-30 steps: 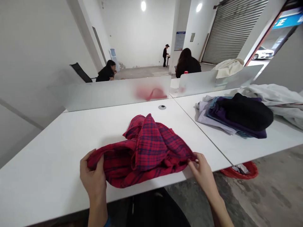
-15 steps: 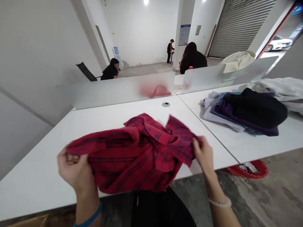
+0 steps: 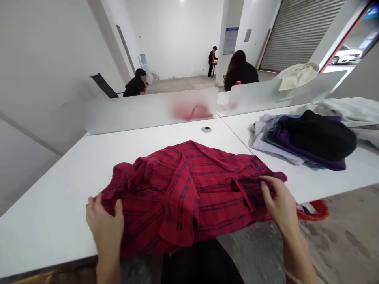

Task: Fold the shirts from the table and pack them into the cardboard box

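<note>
A red and navy plaid shirt [image 3: 180, 189] lies spread in loose folds across the white table [image 3: 59, 197], its near edge hanging over the front. At its left end, my left hand [image 3: 105, 223] rests on the cloth with fingers and thumb apart. My right hand [image 3: 281, 203] is at the other end, thumb and forefinger closed on a darker flap of the shirt. Part of the shirt's right end shows beyond those fingertips.
To the right lies a stack of folded clothes [image 3: 319, 138], black on top. Pale cloth [image 3: 355, 112] sits behind it. Frosted dividers [image 3: 133, 114] line the back. A red bin [image 3: 321, 211] stands below the right edge. People [image 3: 241, 73] are beyond.
The bunched shirt has been spread wider and lowered onto the table. My right hand has moved right with its end; my left hand has loosened its grip.
</note>
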Demonstrator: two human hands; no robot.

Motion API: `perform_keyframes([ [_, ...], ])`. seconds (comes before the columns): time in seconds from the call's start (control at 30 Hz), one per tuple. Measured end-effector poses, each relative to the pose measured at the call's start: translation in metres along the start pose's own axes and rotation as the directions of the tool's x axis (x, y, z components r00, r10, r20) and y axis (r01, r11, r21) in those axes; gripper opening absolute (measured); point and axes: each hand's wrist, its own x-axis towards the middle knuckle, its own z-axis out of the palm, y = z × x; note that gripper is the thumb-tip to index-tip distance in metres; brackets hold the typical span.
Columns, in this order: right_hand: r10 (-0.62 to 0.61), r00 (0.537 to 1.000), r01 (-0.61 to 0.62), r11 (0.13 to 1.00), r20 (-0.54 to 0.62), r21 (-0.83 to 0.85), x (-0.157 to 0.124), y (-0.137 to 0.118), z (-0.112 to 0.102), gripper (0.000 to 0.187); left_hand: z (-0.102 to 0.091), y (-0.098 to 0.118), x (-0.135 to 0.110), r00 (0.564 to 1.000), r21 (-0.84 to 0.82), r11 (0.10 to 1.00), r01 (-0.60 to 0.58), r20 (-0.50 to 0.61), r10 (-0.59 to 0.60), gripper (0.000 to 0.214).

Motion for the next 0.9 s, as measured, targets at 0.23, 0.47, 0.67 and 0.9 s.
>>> perform_keyframes([
  [0.23,-0.101,0.899,0.219,0.947,0.427,-0.236,0.011,0.016,0.058,0.046,0.007,0.042,-0.087,0.791,0.264,0.869,-0.418,0.577,0.206,0.043],
  [0.47,0.027,0.934,0.153,0.872,0.358,-0.465,-0.011,0.002,0.066,0.045,0.062,0.039,-0.02,0.599,0.169,0.791,-0.588,0.748,0.286,0.05],
  [0.67,-0.038,0.915,0.207,0.899,0.403,-0.386,-0.029,-0.032,0.056,0.048,0.129,0.032,0.054,0.484,-0.043,0.787,-0.615,0.767,0.42,0.051],
  [0.9,-0.262,0.765,0.381,0.921,0.588,-0.086,-0.074,-0.122,0.055,0.066,0.17,0.035,0.125,0.531,-0.193,0.8,-0.569,0.657,0.535,0.04],
])
